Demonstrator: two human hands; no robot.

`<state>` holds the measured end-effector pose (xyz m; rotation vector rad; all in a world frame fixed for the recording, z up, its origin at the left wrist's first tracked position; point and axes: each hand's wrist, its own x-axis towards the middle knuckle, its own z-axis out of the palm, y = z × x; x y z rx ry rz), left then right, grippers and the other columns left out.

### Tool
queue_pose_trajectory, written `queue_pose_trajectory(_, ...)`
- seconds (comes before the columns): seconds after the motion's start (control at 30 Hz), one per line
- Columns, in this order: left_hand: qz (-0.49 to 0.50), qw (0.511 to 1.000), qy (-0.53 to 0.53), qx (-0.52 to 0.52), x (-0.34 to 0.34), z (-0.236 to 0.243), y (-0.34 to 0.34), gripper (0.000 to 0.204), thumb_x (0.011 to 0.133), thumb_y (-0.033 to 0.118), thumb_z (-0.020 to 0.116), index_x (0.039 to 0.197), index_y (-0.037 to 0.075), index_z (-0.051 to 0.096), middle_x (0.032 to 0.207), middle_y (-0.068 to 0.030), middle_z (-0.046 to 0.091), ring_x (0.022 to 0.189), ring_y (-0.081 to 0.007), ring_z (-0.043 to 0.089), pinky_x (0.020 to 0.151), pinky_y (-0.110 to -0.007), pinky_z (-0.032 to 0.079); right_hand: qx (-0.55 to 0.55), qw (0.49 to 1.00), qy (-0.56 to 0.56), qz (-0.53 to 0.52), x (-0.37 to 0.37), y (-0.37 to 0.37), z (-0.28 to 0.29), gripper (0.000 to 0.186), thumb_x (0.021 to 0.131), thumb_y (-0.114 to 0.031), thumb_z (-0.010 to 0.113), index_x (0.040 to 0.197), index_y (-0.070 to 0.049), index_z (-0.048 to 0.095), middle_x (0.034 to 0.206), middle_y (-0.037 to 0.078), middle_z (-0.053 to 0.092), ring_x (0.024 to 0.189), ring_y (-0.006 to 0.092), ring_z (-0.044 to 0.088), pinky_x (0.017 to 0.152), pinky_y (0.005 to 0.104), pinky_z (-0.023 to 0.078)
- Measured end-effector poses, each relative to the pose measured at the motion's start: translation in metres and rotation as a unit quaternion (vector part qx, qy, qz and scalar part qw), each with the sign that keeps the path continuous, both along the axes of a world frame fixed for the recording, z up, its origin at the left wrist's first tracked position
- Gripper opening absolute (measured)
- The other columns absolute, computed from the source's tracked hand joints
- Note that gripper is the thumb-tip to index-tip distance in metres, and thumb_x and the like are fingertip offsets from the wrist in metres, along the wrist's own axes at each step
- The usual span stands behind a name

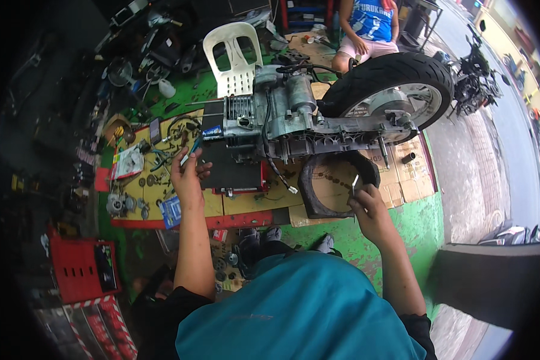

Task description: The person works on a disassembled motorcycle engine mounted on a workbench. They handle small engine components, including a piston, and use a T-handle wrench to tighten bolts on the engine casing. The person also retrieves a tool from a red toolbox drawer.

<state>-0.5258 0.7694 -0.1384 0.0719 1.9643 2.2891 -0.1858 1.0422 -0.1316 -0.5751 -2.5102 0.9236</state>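
Observation:
My left hand is over the yellow worktable, left of the engine. Its thumb and forefinger close on a slim teal-and-white thing, while the other fingers stay apart; its exact kind is unclear. At the right, my right hand grips a slim silver tool whose end pokes up past the fingers. That hand is above the near right edge of a black ring-shaped block. Beyond it lies a scooter engine with its rear wheel attached.
Small metal parts and a blue packet lie on the table's left side. A white plastic chair stands behind. Another person sits at the back right. Red cabinet at lower left; parked motorcycle at right.

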Motion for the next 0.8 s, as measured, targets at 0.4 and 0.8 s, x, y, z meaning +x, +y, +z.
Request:
queue_pose_trajectory(0.4, -0.169, 0.985, -0.021, -0.016, 0.212, -0.055, 0.102, 0.032, 0.101, 0.017, 0.066, 0.127, -0.003, 0.062, 0.114, -0.0086, 0.071, 0.095, -0.0127, 0.070, 0.077, -0.025, 0.056, -0.018, 0.979, -0.059, 0.195, -0.060, 0.031, -0.035, 0.029, 0.093, -0.009, 0.059, 0.121, -0.001, 0.064, 0.102, 0.023, 0.069, 0.099, 0.0440, 0.065, 0.086, 0.0487, 0.053)
queue_pose_trajectory(0.8, -0.055, 0.961, -0.151, 0.225, 0.153, -0.035, 0.210, 0.026, 0.107, 0.023, 0.056, 0.115, -0.001, 0.061, 0.104, -0.0150, 0.073, 0.080, -0.0176, 0.072, 0.069, -0.028, 0.061, -0.116, 0.983, -0.132, 0.050, -0.079, 0.102, -0.021, 0.020, 0.099, -0.017, 0.067, 0.109, -0.001, 0.070, 0.089, 0.007, 0.072, 0.071, 0.0096, 0.061, 0.067, 0.0273, 0.050)
